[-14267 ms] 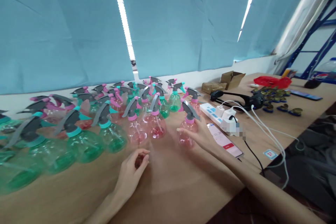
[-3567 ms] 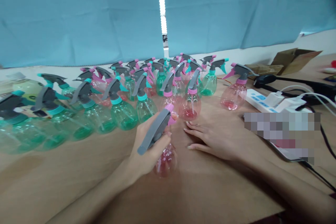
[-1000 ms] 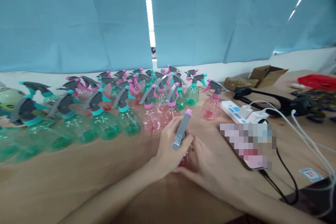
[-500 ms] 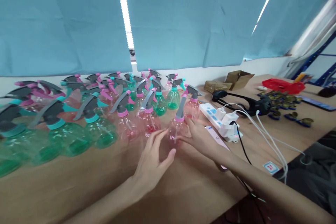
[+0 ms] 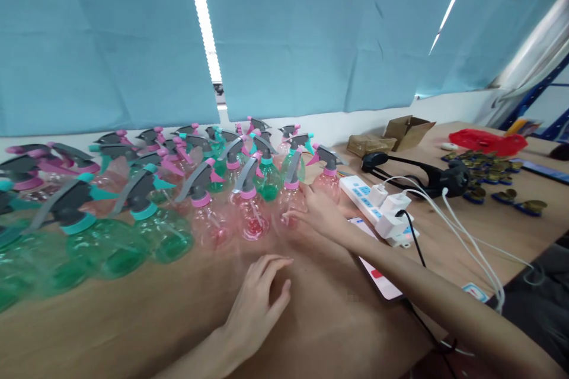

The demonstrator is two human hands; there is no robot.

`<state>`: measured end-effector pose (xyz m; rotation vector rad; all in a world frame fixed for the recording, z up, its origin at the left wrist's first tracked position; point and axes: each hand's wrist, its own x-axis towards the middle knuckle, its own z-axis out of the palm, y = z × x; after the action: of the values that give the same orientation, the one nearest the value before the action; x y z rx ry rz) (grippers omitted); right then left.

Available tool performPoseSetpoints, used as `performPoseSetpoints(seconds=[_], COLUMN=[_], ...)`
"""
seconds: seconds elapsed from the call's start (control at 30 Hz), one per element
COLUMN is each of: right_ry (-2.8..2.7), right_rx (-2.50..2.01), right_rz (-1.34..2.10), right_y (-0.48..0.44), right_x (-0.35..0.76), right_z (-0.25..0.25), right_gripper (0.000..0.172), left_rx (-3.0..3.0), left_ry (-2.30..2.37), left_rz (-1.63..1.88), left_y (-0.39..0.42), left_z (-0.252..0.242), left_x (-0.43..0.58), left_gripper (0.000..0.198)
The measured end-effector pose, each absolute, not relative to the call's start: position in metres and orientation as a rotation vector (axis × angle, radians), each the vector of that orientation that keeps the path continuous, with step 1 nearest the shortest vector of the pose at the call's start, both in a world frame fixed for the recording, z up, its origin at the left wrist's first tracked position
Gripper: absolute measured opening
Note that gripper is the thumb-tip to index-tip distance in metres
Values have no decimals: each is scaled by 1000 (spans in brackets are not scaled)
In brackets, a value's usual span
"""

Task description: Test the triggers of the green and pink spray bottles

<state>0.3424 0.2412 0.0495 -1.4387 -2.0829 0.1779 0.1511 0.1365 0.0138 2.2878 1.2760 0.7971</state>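
Note:
My right hand (image 5: 320,212) grips the right side of a clear pink spray bottle (image 5: 288,204) with a pink collar and grey trigger head. The bottle stands upright at the front right of the group, its far side partly hidden by my fingers. Nearer to me, my left hand (image 5: 258,293) hovers over the table with fingers curved and apart, holding nothing. Just left of the gripped bottle is another pink spray bottle (image 5: 252,216) with some red liquid in it. Green spray bottles (image 5: 164,234) with turquoise collars stand farther left.
A white power strip (image 5: 362,195) with plugs and cables lies right of the bottles, beside a phone (image 5: 380,275) under my right forearm. Beyond are a black headset-like device (image 5: 427,177), an open cardboard box (image 5: 406,130), a red bag (image 5: 486,141) and several small brass-coloured pieces (image 5: 489,169).
My right hand has moved the pink spray bottle left and away from me, into line with its neighbour. My left hand has drawn back from it toward me. The view has shifted slightly.

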Motion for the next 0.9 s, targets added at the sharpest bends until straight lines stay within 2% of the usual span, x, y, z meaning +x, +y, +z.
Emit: performPoseSetpoints(seconds=[0.33,0.4,0.5,0.57,0.8,0.9], right_ry=[-2054,-2030,-1927,-1857,-1537,-1578], right_rx=[-1391,-1378,-1403,-1462,-1614,-1579], right_rz=[197,191,268,270,131,131], right_y=[233,226,219,219,253,268], right_x=[343,351,373,390,422,420], right_z=[51,53,57,59,55,48], right_gripper=[68,60,33,22,36,50], left_rx=[2211,2185,2139,2111,2073,2072], left_ry=[1279,1278,1275,1272,1285,1294], left_rz=[801,792,771,762,770,787], left_y=[146,147,148,150,154,153], left_z=[13,12,10,8,5,5], left_x=[154,154,152,152,150,149], left_gripper=[21,20,19,18,16,15])
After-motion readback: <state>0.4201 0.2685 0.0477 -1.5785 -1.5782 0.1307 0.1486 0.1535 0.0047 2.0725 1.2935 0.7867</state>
